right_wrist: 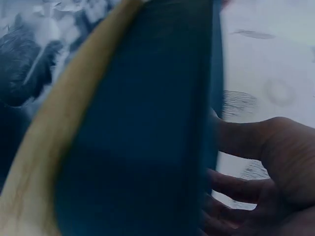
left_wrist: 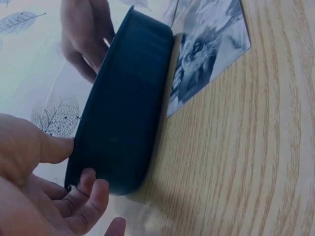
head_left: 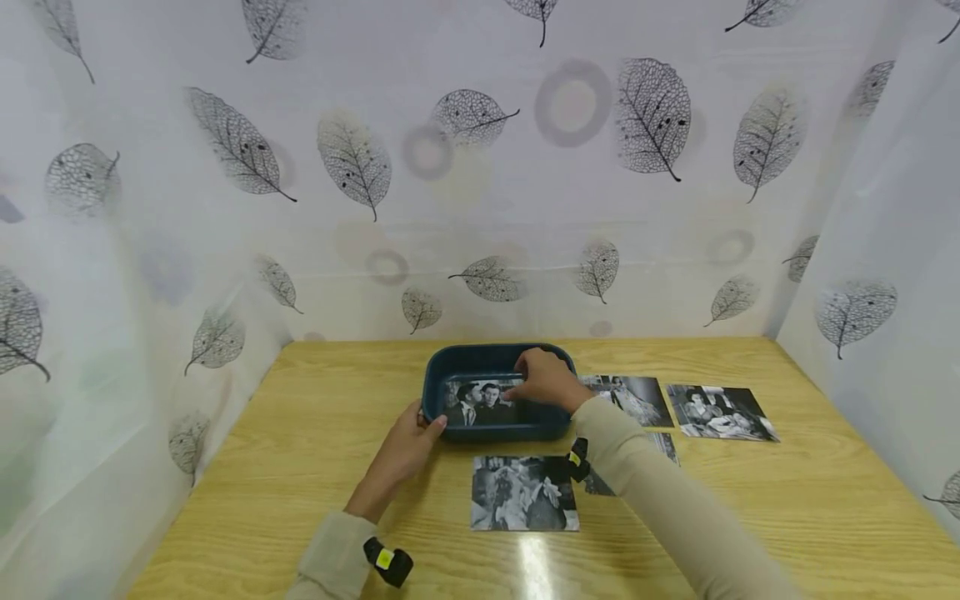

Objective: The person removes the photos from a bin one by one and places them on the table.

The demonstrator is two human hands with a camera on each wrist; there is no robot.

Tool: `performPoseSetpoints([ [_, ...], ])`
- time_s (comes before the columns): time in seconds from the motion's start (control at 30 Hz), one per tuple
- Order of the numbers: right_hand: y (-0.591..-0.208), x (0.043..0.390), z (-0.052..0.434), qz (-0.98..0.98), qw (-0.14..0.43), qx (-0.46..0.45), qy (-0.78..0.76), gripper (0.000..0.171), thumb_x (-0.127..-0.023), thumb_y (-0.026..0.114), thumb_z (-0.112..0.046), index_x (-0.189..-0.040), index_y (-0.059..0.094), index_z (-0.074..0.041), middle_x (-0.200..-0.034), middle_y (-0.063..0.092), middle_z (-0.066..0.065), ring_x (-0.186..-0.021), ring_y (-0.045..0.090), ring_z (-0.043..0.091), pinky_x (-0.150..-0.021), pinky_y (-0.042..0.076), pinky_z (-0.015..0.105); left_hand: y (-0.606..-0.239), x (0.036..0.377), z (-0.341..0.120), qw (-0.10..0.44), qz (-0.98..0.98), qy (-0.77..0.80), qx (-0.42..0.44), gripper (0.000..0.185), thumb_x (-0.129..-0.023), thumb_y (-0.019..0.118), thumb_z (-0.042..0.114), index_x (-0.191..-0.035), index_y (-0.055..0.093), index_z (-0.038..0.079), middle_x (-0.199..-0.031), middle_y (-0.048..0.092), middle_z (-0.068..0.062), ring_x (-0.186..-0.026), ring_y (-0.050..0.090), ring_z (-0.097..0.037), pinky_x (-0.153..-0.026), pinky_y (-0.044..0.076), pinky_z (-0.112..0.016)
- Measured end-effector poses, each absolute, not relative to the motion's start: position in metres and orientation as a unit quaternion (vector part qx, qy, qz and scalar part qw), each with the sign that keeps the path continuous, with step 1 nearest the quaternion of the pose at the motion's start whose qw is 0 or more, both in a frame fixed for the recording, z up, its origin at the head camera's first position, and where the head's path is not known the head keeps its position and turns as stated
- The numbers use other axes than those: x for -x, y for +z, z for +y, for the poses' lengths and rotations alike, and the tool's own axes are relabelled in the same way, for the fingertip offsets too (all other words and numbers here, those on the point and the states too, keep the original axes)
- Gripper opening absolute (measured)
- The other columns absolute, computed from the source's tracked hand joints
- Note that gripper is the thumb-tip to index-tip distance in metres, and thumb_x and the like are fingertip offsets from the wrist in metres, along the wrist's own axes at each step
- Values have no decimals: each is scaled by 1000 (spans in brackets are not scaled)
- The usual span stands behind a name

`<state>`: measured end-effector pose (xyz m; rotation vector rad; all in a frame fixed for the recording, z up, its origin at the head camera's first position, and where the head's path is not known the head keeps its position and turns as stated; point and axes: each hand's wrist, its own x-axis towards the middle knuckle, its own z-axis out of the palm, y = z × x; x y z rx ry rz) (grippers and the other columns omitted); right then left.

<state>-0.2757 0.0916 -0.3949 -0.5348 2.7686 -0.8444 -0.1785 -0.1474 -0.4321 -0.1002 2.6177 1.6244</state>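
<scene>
A dark blue rectangular tray [head_left: 480,434] stands on the table. My left hand [head_left: 405,446] grips its near left corner, thumb on the rim and fingers along the outer wall; the left wrist view shows this hand [left_wrist: 44,182] close up. Inside lies a black-and-white photo [head_left: 468,406] of people in dark clothes. My right hand [head_left: 551,379] reaches over the tray's right side, thumb and fingers bent down at the photo's right end. In the right wrist view the tray wall [right_wrist: 142,128] hides the fingertips of that hand [right_wrist: 266,172], so any hold is unclear.
One black-and-white photo [head_left: 525,493] lies in front of the tray. To the right are another photo [head_left: 633,398], a far-right photo [head_left: 723,412] and one print [head_left: 665,446] partly under my right sleeve. A leaf-patterned curtain [head_left: 495,208] encloses the table [head_left: 322,400] behind and at the sides.
</scene>
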Motion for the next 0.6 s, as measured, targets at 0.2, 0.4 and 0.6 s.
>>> performPoseSetpoints([
  [0.2,-417,282,73,958,117,140,-220,64,-79,89,-37,-121,60,2,-121,56,22,-100,60,38,-81,51,51,-433,179,-148,27,851,524,28,45,-106,54,15,-145,45,-4,-105,58,-10,-95,52,-23,-82,40,-40],
  [0.4,-428,281,68,961,119,116,-219,58,-75,91,-40,-107,60,-3,-130,45,27,-87,59,34,-72,51,47,-432,178,-148,24,854,519,28,45,-106,54,15,-146,45,-3,-107,59,-10,-97,52,-24,-84,40,-42],
  [0.6,-432,281,67,963,101,104,-226,63,-73,92,-37,-113,59,-1,-130,45,27,-93,59,38,-76,52,49,-432,178,-147,27,853,520,29,47,-106,54,17,-147,44,-3,-108,59,-11,-98,52,-24,-85,40,-43],
])
